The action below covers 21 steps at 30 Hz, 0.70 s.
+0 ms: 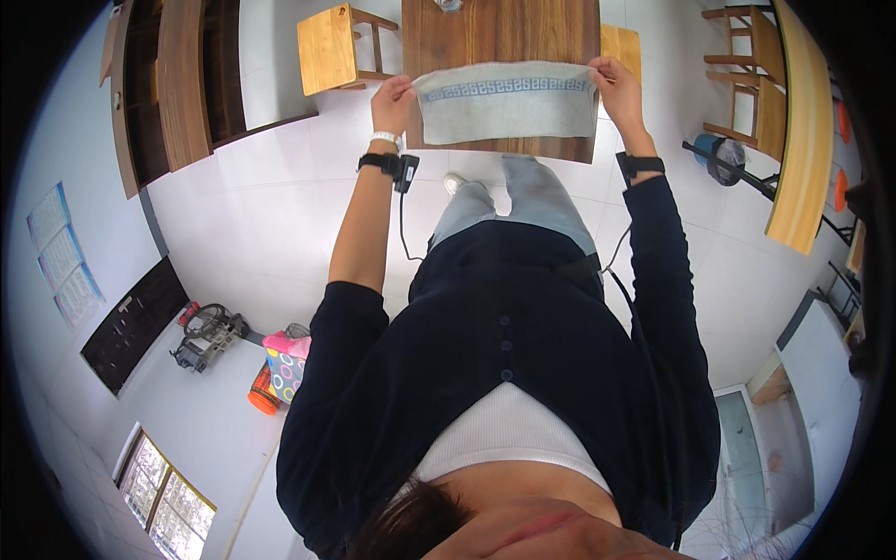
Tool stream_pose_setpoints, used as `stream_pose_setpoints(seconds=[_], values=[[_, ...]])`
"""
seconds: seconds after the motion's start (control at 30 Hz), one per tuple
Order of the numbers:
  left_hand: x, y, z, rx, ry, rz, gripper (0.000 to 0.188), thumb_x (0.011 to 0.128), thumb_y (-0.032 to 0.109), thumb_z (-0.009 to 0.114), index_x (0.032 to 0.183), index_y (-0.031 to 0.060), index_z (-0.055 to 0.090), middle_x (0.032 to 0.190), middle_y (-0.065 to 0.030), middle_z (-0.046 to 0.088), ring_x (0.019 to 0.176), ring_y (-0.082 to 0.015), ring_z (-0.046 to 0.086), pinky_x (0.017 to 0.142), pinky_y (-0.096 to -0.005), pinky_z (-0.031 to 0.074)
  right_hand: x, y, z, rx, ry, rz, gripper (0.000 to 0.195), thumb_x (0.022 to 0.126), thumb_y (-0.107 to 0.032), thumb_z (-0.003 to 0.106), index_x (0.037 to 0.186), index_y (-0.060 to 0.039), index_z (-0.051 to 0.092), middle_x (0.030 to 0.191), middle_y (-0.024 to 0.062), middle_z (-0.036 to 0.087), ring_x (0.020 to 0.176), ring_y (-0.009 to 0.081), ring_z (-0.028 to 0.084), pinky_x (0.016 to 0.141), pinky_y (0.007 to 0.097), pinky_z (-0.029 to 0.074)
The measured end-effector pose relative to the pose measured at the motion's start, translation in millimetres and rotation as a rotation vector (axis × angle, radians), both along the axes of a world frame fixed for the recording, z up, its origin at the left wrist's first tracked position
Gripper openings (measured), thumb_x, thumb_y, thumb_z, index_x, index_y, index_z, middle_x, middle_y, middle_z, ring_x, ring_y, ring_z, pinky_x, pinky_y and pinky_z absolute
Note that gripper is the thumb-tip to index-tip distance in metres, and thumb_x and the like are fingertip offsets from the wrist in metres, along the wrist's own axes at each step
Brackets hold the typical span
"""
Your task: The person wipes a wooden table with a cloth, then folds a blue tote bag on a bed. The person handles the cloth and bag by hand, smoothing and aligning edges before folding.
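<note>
A pale grey-green cloth, perhaps a towel [509, 115], with a blue patterned band near its far edge, is stretched wide over the near end of a brown wooden table [500, 35]. My left hand [393, 105] pinches its far left corner between thumb and fingers. At the far right corner, my right hand [617, 87] grips the cloth in the same way. The near edge of the cloth lies close to the table's front edge; whether it touches the tabletop cannot be told.
A clear object, perhaps a glass [449, 5], stands at the table's far end. Wooden stools flank the table, one at left [327, 49] and one partly hidden at right [621, 52]. Cables run from the wrist straps on both my arms. My legs are just before the table.
</note>
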<state>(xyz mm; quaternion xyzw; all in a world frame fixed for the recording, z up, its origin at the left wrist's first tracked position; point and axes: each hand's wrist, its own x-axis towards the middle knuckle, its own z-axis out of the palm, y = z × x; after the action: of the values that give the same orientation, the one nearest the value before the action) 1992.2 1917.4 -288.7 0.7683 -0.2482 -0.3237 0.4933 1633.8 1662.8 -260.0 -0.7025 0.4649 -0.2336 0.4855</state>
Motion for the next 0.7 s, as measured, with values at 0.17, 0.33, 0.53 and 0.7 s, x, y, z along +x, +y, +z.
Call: stream_pose_setpoints(seconds=[0.17,0.33,0.53,0.7], values=[[-25,-8,-14,0.345,-0.266,0.002,0.05,0.083,0.031,0.082,0.116,-0.0048,0.067,0.106,-0.019,0.074,0.096,-0.0311,0.072,0.088,-0.038,0.056,-20,11,-43,-0.115,0.287,-0.093,0.044,0.09,-0.024,0.077,0.126,-0.0037,0.062,0.113,0.0157,0.073,0.099,0.0301,0.072,0.084,0.0409,0.057],[-72,26,-24,0.507,-0.481,0.047,0.05,0.082,0.038,0.081,0.102,-0.0055,0.067,0.098,-0.0215,0.071,0.09,-0.0375,0.069,0.083,-0.0437,0.056,-22,68,-22,0.002,0.556,-0.026,0.054,0.086,-0.035,0.079,0.125,-0.0043,0.06,0.114,0.0167,0.073,0.101,0.0335,0.071,0.082,0.043,0.057],[-75,9,-13,0.712,-0.32,-0.099,0.048,0.082,0.038,0.08,0.095,-0.0074,0.068,0.09,-0.0227,0.071,0.079,-0.0393,0.068,0.075,-0.044,0.054,-21,86,-32,0.072,0.663,-0.009,0.051,0.083,-0.036,0.081,0.12,-0.0057,0.061,0.107,0.0184,0.074,0.1,0.0376,0.072,0.08,0.0465,0.057],[-50,10,-10,0.39,-0.119,-0.004,0.04,0.082,0.031,0.078,0.092,-0.0068,0.067,0.082,-0.0211,0.07,0.07,-0.0323,0.066,0.068,-0.041,0.052,-15,73,-34,0.103,0.593,0.054,0.041,0.084,-0.031,0.08,0.111,-0.005,0.065,0.104,0.0184,0.074,0.099,0.037,0.071,0.081,0.0452,0.056]])
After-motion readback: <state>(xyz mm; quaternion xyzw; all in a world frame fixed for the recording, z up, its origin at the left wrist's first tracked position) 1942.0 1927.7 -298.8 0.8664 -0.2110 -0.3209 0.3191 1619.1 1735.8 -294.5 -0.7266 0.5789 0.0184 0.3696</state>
